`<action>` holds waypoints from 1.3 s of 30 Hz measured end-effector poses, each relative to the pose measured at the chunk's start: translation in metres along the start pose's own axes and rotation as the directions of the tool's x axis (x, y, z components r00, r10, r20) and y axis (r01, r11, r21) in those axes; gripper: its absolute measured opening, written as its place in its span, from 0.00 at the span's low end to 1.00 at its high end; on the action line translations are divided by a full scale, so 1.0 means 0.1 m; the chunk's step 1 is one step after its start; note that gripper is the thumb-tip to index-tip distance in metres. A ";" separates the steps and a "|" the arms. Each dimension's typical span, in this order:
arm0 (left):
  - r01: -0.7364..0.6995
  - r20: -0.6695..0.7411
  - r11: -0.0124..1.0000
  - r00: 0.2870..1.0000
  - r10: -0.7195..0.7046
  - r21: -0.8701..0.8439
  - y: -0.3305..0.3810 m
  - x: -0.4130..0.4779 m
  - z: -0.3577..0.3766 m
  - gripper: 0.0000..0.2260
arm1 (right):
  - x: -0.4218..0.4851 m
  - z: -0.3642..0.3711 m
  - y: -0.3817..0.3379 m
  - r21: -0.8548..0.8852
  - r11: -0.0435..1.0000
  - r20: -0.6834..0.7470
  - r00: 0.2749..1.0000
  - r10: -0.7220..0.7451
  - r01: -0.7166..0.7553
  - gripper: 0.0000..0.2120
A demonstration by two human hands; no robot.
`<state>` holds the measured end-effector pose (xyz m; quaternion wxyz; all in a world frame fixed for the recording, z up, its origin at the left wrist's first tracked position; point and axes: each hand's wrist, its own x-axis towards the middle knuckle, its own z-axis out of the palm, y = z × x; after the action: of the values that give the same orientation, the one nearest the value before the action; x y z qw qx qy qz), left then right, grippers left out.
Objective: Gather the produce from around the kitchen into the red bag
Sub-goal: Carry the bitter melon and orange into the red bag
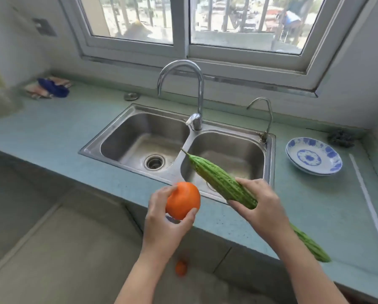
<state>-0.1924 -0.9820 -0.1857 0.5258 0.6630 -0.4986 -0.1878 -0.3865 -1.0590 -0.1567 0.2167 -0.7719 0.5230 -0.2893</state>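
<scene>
While you stand at the teal stone-look counter (52,132), your left hand (164,218) curls round a smooth, round orange fruit (183,199), perhaps a tomato, with the thumb on one side and the fingers on the other. Your right hand (262,207) wraps the middle of a long bitter gourd (216,176). The gourd is green, ridged and warty, and it tapers to a thin stem above the double steel sink (91,150). Its other end juts past your wrist over the counter. The red bag is not in view. The glossy fruit could slip from so light a hold, or the gourd's long tail could clip the stacked blue-and-white dishes (293,148) as you turn. A small blurred orange thing (181,268) lies on the floor.
</scene>
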 end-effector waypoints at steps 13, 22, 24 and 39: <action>0.130 -0.437 0.989 0.895 -0.086 0.072 -0.20 -1.46 -1.57 0.24 | -0.78 0.91 -1.41 0.141 0.933 0.239 0.903 -0.357 0.331 0.23; 0.281 -0.700 0.957 0.698 -0.151 0.074 -0.42 -2.08 -2.29 0.26 | -1.05 1.54 -2.30 0.298 0.820 0.406 0.712 -0.573 0.489 0.24; 0.318 -0.738 0.945 0.655 -0.161 0.076 -0.48 -2.17 -2.45 0.25 | -1.09 1.72 -2.49 0.328 0.789 0.430 0.662 -0.614 0.519 0.24; 0.445 -0.858 0.880 0.505 -0.093 0.167 -0.97 -1.74 -4.12 0.25 | -0.79 3.27 -4.13 0.536 0.655 0.462 0.465 -0.756 0.532 0.23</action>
<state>0.0961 -0.6270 -0.1641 0.5268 0.8277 -0.1045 0.1630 0.0924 -0.8262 -0.1527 0.3772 -0.9150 0.0222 -0.1418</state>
